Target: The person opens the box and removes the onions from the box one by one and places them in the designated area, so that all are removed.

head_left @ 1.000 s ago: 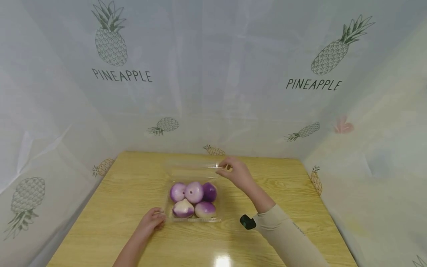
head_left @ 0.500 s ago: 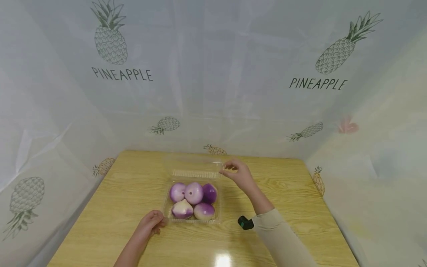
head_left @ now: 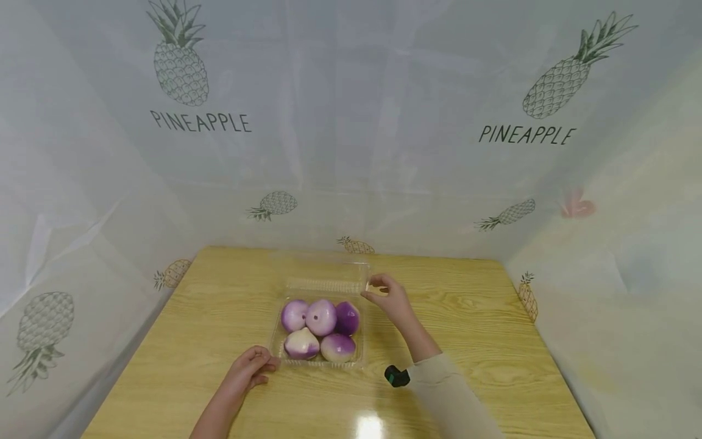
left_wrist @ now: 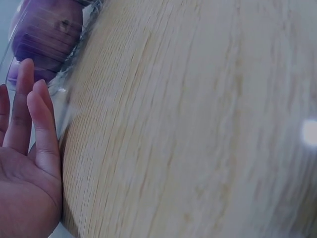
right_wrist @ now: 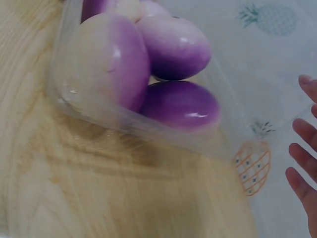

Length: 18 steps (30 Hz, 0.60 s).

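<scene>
A clear plastic clamshell box [head_left: 280, 332] lies on the table with its lid [head_left: 329, 268] raised and tilted back at the far side. In its base sit several glossy purple-and-white onion-like vegetables [head_left: 320, 317]. My left hand [head_left: 247, 369] is at the box's near left corner, fingertips right at the rim; the left wrist view shows its fingers [left_wrist: 21, 114] extended beside the wall. At the lid's right edge is my right hand [head_left: 392, 299], thumb and fingers apart. In the right wrist view its fingers [right_wrist: 304, 158] are spread.
The wooden table [head_left: 466, 341] ends at a pale pineapple-print sheet [head_left: 351, 152] behind and at both sides. A small black device [head_left: 397, 376] is at the right sleeve [head_left: 446, 390]. Light reflects off the table's near side.
My right hand has moved slightly right, then nearer along the lid's edge, its thumb and fingers now apart. The lid's angle has shifted a little. My left hand stays by the near left corner.
</scene>
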### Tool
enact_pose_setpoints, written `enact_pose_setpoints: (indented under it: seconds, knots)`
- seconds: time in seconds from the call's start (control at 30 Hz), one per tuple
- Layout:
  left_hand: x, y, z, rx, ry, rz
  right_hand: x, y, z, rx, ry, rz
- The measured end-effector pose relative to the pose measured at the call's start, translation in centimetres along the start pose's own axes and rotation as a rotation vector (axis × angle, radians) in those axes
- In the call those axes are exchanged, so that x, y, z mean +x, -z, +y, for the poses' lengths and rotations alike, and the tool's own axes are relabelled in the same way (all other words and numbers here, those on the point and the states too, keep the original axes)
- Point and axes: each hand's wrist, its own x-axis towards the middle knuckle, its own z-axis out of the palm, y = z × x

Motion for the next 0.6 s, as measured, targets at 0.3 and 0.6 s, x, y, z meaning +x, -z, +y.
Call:
enact_pose_setpoints:
  seconds: [0.3,0.6]
  knots:
    - [0.0,0.0,0.0,-0.004,-0.003,0.009,-0.8,-1.1,1.6,0.004,-0.031,0.001]
    - [0.0,-0.1,0.0,-0.011,-0.003,0.003,-1.2,-1.5,2.7,0.014,-0.074,-0.019]
